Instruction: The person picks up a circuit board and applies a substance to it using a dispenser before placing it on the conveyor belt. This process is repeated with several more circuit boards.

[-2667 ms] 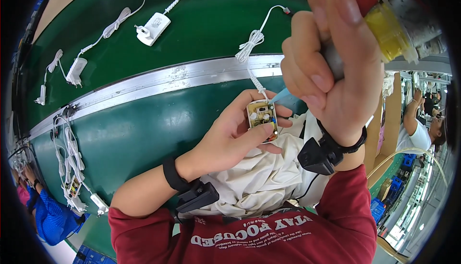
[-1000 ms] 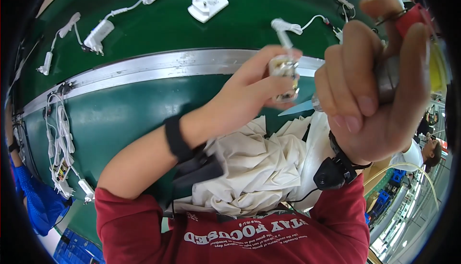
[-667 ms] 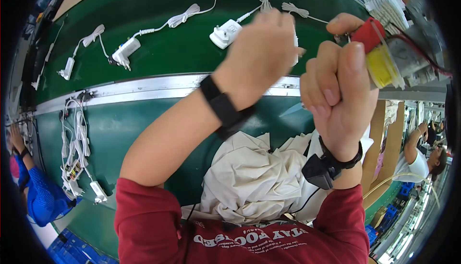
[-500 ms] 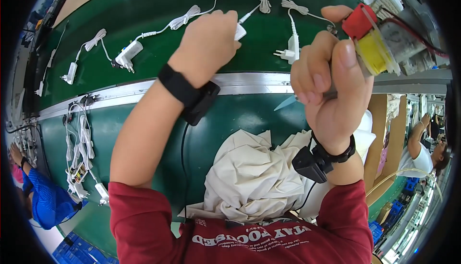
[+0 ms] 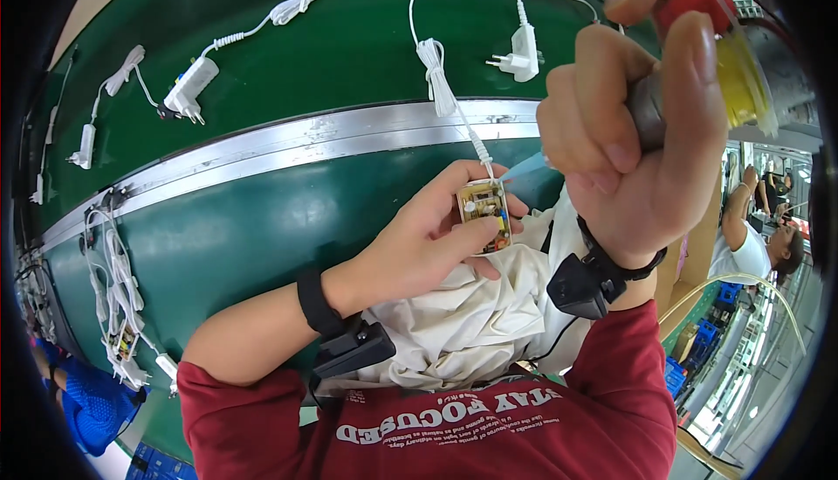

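Left hand grasping open white charger, circuit board facing up, thumb across it, between metal rail and cream cloth. Right hand wrapped around tool with red and yellow parts; blue nozzle at board's upper edge, contact unclear. Charger's cord crosses rail. More chargers on green table.

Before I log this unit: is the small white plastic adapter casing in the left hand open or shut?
Open: the white casing in the left hand shows its tan circuit board uncovered.
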`<move>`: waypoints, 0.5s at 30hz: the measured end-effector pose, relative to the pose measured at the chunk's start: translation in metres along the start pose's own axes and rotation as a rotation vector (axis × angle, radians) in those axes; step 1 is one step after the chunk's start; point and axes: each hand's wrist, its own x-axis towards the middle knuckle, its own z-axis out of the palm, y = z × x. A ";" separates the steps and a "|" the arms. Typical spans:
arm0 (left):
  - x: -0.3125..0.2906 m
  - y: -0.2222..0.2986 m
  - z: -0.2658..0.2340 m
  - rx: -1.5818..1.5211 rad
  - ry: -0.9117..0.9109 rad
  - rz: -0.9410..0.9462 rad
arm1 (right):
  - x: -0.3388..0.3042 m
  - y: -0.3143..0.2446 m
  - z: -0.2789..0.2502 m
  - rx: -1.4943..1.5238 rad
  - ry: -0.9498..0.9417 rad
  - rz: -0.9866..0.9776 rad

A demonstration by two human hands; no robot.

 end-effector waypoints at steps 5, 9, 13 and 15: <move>-0.001 0.000 -0.015 -0.006 -0.034 0.038 | 0.009 0.017 0.007 0.018 -0.049 0.037; -0.001 -0.001 -0.024 -0.018 -0.050 0.054 | 0.011 0.030 0.008 0.021 -0.077 0.050; 0.001 -0.001 -0.026 -0.054 -0.057 0.053 | 0.011 0.037 0.003 0.026 -0.100 0.040; 0.002 -0.001 -0.025 -0.099 -0.046 0.051 | 0.022 0.045 0.010 0.030 -0.108 0.032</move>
